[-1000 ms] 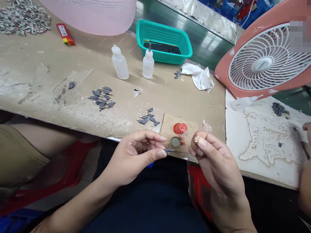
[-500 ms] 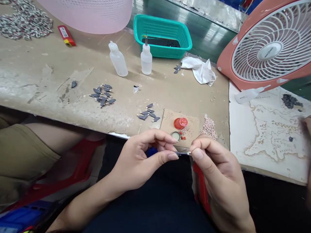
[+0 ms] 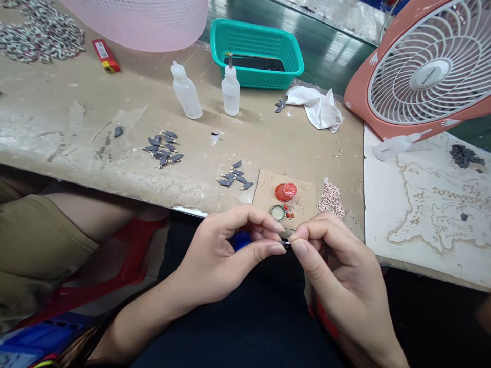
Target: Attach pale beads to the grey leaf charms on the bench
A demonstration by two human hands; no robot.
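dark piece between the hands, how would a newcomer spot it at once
Find the tan-covered table and drop to its near edge. There the left hand and right hand almost meet, the small dark piece between their fingers. Unlike the similar dark pieces lying clustered on the table, it is held up.

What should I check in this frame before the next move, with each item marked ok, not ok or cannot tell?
1. Left grip secure: ok; the left hand appears to pinch the small dark piece between thumb and finger.
2. Right hand in position: ok; the right hand has its fingertips at the other end of that piece.
3. Joint at that end sound: cannot tell; fingertips largely hide it.
4. Pinkish pile close by: ok; it lies just beyond the right hand.
5. Leaf-shaped pieces gathered together: not ok; they lie in separate clusters, with one alone at the left.
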